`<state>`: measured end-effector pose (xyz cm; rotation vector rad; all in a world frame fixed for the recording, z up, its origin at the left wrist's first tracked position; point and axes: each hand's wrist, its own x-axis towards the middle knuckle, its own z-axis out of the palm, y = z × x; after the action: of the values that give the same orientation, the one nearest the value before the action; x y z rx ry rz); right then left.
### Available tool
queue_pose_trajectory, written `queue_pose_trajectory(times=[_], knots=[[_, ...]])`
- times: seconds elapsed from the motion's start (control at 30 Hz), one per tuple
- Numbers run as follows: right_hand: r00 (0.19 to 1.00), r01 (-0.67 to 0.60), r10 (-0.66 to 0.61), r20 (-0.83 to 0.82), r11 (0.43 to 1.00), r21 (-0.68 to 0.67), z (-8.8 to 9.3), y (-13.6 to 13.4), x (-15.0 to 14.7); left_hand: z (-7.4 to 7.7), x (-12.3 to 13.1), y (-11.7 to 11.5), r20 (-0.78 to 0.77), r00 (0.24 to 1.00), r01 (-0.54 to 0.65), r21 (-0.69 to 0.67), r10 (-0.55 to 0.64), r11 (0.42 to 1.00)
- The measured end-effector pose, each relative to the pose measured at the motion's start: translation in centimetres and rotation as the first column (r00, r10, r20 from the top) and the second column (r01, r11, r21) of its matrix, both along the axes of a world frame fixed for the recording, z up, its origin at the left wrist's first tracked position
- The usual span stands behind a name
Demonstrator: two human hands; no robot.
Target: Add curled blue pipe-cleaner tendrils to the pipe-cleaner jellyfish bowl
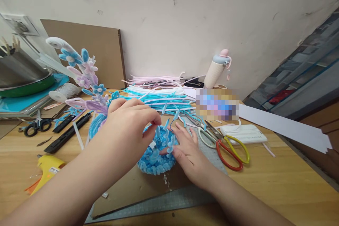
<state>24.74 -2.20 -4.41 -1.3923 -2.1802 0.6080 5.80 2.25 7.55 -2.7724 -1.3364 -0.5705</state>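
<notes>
A round, fluffy blue pipe-cleaner piece point(156, 167) sits on a brown cardboard sheet point(127, 190), with curled blue strands and small leaf-like tips point(177, 114) rising from it. Over its top, my left hand point(135, 123) is closed in a pinch; what lies between the fingertips is hidden. My right hand point(189, 152) cups the right side of the round piece, its thumb beside a curled strand point(171, 145). Small clear beads point(166, 180) hang or lie at the front; I cannot tell which. A tiny white shape point(152, 144) shows among the blue loops.
Blue pipe cleaners point(169, 100) and pink ones point(156, 80) lie behind. Scissors point(233, 152) are at right, near a white power bank-like block point(245, 133). Left are a decorated flower stem point(91, 74), black scissors point(38, 125), a cutter point(67, 134) and a yellow glue gun point(49, 171). A bottle point(215, 70) stands behind.
</notes>
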Motion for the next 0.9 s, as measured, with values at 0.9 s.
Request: queue_pose_trajectory(times=[0.9], knots=[[1.0,0.0,0.001,-0.01,1.0,0.017,-0.37,0.1,0.03,0.17,-0.56,0.11,-0.005,0.997,-0.074,-0.057,0.074,0.996]])
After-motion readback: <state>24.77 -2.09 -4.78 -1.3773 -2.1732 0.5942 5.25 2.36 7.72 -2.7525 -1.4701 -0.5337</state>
